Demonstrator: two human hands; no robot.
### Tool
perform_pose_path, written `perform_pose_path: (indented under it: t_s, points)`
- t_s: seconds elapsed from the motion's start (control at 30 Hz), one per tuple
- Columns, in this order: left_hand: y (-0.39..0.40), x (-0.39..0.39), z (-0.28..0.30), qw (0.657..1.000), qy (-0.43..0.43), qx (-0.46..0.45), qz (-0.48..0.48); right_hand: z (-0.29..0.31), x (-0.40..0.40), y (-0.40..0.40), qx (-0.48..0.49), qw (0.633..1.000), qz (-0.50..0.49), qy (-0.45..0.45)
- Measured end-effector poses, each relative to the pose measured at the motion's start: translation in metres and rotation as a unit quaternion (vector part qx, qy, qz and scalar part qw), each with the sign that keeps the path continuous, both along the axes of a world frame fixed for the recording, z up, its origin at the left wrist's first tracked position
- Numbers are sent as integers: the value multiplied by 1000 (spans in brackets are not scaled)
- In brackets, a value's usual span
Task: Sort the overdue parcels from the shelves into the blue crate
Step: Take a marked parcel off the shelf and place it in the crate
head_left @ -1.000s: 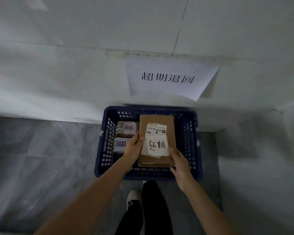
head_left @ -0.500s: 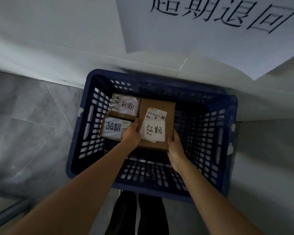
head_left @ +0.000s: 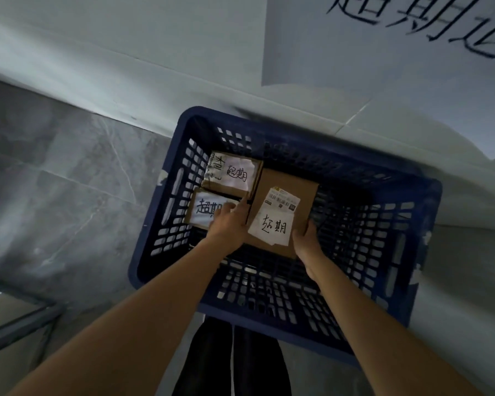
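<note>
A blue slatted crate (head_left: 406,252) stands on the floor against the white wall. Inside it, a flat brown cardboard parcel (head_left: 286,187) with a barcode label and a handwritten white note lies low in the middle. My left hand (head_left: 230,224) grips its left edge and my right hand (head_left: 306,238) grips its near right corner. Two smaller labelled parcels lie at the crate's left side, one at the back (head_left: 235,174) and one in front (head_left: 205,208), the front one partly hidden by my left hand.
A large white paper sign (head_left: 383,47) with black handwriting hangs on the wall above the crate. Grey marbled floor tiles (head_left: 55,181) spread to the left. A metal frame edge (head_left: 17,324) shows at the lower left. My dark trouser legs (head_left: 232,364) are below the crate.
I have leaned in closer over the crate. Both hands have lowered the brown parcel from above the rim down into the crate beside the two smaller parcels.
</note>
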State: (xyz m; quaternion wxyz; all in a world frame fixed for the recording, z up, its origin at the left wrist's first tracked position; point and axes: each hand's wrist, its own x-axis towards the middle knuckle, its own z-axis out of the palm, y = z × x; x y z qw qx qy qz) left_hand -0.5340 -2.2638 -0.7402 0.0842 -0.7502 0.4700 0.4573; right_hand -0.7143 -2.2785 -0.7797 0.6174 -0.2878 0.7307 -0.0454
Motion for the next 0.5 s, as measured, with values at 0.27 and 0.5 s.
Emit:
perform_pose_path:
  t_s: [0.27,0.5]
  points:
    - [-9,40,143,993,-23,-114,0,150,59,-20,-236,910,337,46]
    - [-17,132,371,942,-212,-259,10,382,183,-63,-433,768,471,-38]
